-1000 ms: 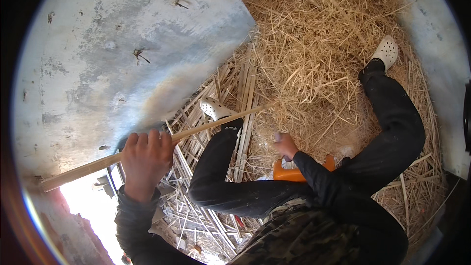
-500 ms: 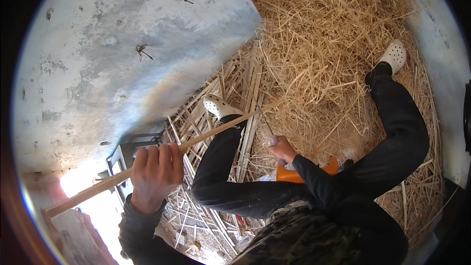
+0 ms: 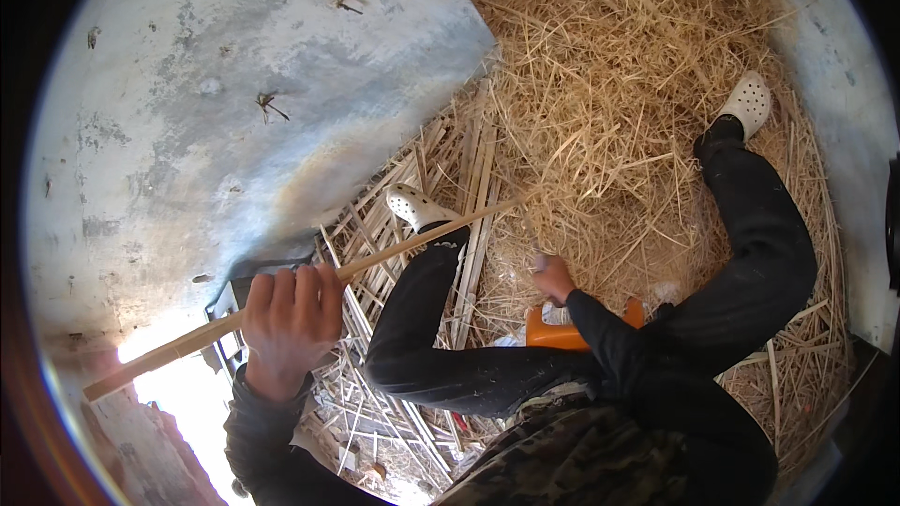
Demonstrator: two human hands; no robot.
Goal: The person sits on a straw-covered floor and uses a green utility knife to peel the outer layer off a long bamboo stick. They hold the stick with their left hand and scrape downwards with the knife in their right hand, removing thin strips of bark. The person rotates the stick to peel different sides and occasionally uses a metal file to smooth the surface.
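A long pale bamboo strip (image 3: 412, 245) slants across in front of me from lower left to upper right, its far end over the shavings. My left hand (image 3: 295, 323) is wrapped round its nearer part. In my right hand (image 3: 555, 279), closed near my lap, is the handle of a knife (image 3: 540, 262); the blade is smeared by motion and barely shows. The knife appears close to the strip's far end, but whether they touch I cannot tell.
A heap of curly shavings (image 3: 647, 66) covers the floor between my feet in pale clogs. Split bamboo strips (image 3: 476, 173) lie beside my left leg. An orange plastic stool (image 3: 558, 333) is under me. A worn wall (image 3: 216, 131) rises at left, another wall (image 3: 844, 112) at right.
My right hand has moved slightly right and nearer to me, and the knife's blade has gone from visible to blurred. My left hand and the strip have shifted only slightly.
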